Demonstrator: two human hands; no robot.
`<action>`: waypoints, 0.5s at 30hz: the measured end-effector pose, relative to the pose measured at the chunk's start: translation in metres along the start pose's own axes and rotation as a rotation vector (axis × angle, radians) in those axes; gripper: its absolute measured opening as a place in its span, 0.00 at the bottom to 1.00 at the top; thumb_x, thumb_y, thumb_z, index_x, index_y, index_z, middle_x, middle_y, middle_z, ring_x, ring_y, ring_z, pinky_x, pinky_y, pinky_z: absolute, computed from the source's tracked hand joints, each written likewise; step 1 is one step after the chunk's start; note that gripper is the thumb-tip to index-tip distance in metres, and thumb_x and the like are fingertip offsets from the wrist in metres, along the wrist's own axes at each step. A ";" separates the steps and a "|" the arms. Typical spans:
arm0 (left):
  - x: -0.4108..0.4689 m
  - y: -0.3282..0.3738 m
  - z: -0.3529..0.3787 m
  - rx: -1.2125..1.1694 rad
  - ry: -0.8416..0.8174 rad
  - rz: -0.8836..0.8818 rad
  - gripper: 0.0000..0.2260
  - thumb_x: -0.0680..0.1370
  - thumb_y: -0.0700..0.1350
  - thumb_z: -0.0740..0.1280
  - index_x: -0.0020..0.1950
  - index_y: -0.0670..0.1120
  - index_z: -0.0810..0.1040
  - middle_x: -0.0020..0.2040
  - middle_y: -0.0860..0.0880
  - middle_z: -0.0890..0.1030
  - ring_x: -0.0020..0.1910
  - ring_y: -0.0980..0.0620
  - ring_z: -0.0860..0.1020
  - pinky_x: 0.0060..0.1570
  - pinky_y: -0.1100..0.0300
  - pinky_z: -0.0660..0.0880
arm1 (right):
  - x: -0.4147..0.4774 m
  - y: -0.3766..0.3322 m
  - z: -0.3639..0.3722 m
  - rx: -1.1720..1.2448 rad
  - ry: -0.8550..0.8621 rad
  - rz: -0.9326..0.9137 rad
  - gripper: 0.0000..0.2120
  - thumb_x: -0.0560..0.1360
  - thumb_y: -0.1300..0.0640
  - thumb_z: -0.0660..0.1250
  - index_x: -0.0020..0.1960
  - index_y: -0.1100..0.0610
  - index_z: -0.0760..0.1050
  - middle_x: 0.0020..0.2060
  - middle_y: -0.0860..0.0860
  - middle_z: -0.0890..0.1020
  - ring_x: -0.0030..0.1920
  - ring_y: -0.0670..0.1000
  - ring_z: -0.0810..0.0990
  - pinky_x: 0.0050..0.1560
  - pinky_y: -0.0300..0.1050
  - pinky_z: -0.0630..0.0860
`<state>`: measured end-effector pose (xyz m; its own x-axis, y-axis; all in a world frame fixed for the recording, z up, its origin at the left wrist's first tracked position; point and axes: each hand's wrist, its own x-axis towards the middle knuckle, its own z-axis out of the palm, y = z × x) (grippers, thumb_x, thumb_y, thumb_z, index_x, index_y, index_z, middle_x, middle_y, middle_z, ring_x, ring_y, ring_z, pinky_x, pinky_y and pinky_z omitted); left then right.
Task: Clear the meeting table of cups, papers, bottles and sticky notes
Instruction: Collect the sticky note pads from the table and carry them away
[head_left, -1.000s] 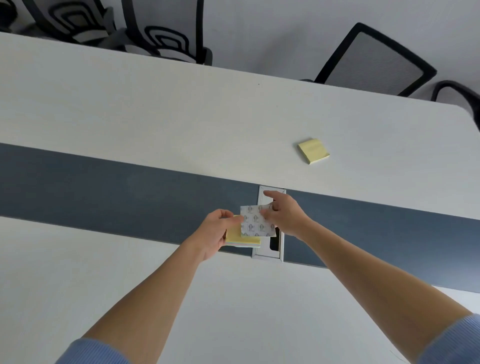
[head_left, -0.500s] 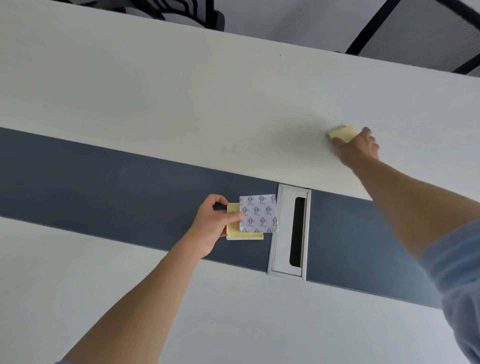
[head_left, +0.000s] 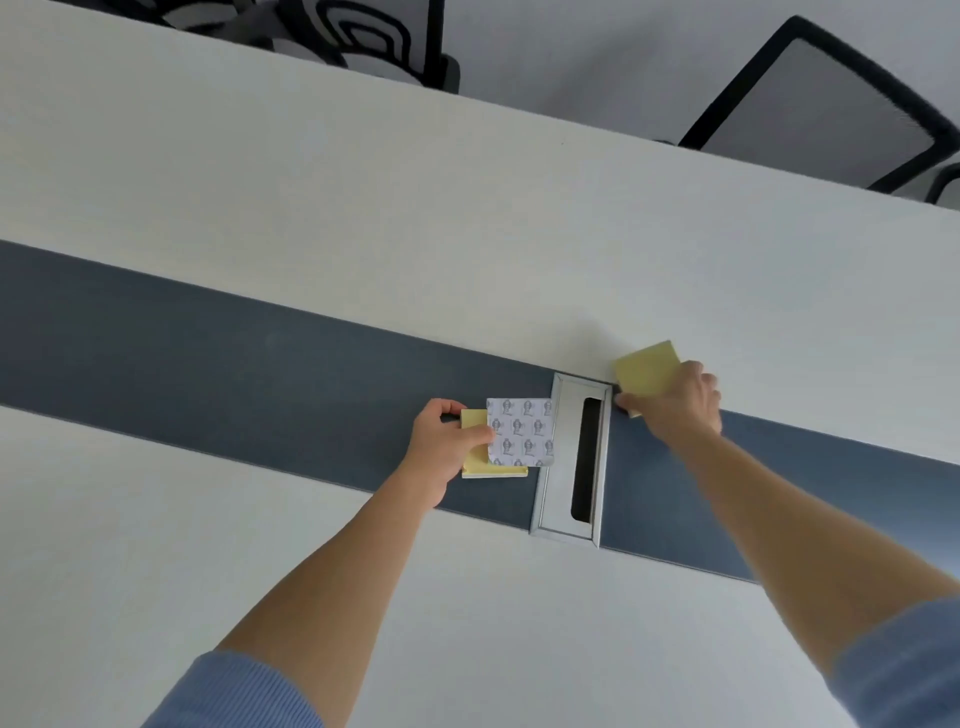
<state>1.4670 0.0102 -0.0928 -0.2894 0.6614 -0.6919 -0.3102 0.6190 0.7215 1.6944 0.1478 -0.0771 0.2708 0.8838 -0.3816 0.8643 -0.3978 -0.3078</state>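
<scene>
My left hand (head_left: 447, 441) grips a stack of sticky notes: a yellow pad (head_left: 475, 457) with a grey patterned pad (head_left: 522, 431) on top, held over the table's dark middle band. My right hand (head_left: 675, 408) holds a second yellow sticky note pad (head_left: 647, 369) just right of the metal cable slot, a little above the table (head_left: 311, 208). Both forearms reach in from the bottom, with blue sleeves pushed up.
A metal cable slot (head_left: 574, 457) with a dark opening is set in the blue-grey band (head_left: 208, 353) across the white table. Black mesh office chairs (head_left: 821, 104) stand behind the far edge, one more chair (head_left: 363, 36) at top centre.
My right hand took the yellow pad from the far white part of the table and drew it back toward the slot. My left hand kept its stack in place.
</scene>
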 end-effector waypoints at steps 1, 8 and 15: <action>-0.008 -0.001 0.002 -0.002 -0.001 -0.009 0.16 0.71 0.33 0.72 0.55 0.43 0.72 0.45 0.46 0.81 0.39 0.49 0.81 0.38 0.53 0.78 | -0.018 0.011 0.001 0.032 0.007 -0.019 0.31 0.68 0.47 0.76 0.63 0.60 0.68 0.59 0.56 0.73 0.60 0.59 0.73 0.49 0.52 0.72; -0.087 -0.038 -0.008 -0.016 -0.056 -0.099 0.17 0.70 0.35 0.72 0.57 0.42 0.74 0.52 0.42 0.82 0.47 0.43 0.81 0.37 0.56 0.73 | -0.128 0.047 -0.031 0.474 -0.199 -0.074 0.11 0.81 0.54 0.60 0.53 0.61 0.76 0.46 0.56 0.82 0.40 0.54 0.81 0.39 0.47 0.72; -0.185 -0.042 -0.033 -0.128 -0.096 -0.013 0.15 0.72 0.32 0.71 0.56 0.42 0.74 0.55 0.38 0.82 0.49 0.41 0.82 0.49 0.47 0.78 | -0.239 0.053 -0.041 0.444 -0.434 -0.256 0.22 0.83 0.50 0.55 0.56 0.69 0.76 0.45 0.55 0.73 0.43 0.52 0.70 0.45 0.48 0.68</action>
<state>1.5036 -0.1518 0.0042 -0.1986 0.6948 -0.6912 -0.4283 0.5728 0.6989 1.6929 -0.0741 0.0330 -0.1952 0.8212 -0.5362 0.5968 -0.3344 -0.7294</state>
